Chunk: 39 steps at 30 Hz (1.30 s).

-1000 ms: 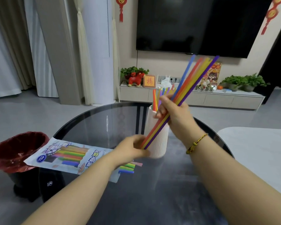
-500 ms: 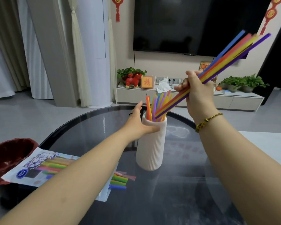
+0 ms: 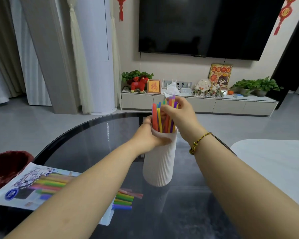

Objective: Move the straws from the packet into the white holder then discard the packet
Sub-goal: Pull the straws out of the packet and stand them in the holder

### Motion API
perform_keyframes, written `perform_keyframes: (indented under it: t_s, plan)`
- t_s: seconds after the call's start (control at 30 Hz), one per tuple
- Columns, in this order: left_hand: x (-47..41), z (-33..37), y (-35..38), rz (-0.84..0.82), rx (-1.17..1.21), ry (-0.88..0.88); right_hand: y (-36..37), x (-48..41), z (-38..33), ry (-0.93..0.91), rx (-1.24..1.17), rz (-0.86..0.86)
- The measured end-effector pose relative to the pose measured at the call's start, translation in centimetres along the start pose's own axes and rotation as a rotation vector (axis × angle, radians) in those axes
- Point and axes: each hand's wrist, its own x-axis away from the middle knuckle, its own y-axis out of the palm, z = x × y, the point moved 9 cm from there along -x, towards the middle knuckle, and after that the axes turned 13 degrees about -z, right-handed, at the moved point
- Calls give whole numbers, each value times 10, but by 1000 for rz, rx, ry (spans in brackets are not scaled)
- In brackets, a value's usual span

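**Straws settle into holder as packet waits nearby**

A left hand [image 3: 148, 135] wraps its fingers around the rim of the tall ribbed white holder [image 3: 160, 161] on the dark round glass table [image 3: 86, 135], steadying it. The right hand [image 3: 178, 114] curls loosely over the thin multicoloured plastic straws [image 3: 160, 118] standing upright inside. More straws [image 3: 123, 199] poke from the printed plastic packet [image 3: 29, 185] lying left of the holder, beside the red-lined bin [image 3: 5, 166]. Light, stiff and likely slippery, the straws look best gathered mid-length; the limp packet by an edge.
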Motion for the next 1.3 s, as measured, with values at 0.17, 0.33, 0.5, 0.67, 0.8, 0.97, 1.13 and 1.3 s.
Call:
perform_keyframes:
  t_s: [0.17, 0.33, 0.5, 0.67, 0.8, 0.97, 1.13, 1.3]
  plan:
    - [1, -1, 0, -19, -21, 3, -8, 2, -10, -46, -15, 23]
    - [6, -8, 3, -52, -56, -18, -14, 12, -15, -95, 89, 98]
    - [33, -27, -6, -11, -76, -54, -23, 36, -39, -233, 336, 258]
    - [80, -55, -26, 128, -232, -97, -1, 74, -58, -403, 610, 321]
    - [127, -86, -39, 220, -363, -124, 32, 100, -61, -504, 701, 270]
    - [175, -137, -48, 314, -564, -317, 82, 117, -23, -479, 786, 17]
    - [195, -167, -41, 266, -722, -407, 122, 116, 70, -103, 849, -337]
    - [193, -174, -35, 206, -795, -436, 137, 116, 134, 251, 868, -482]
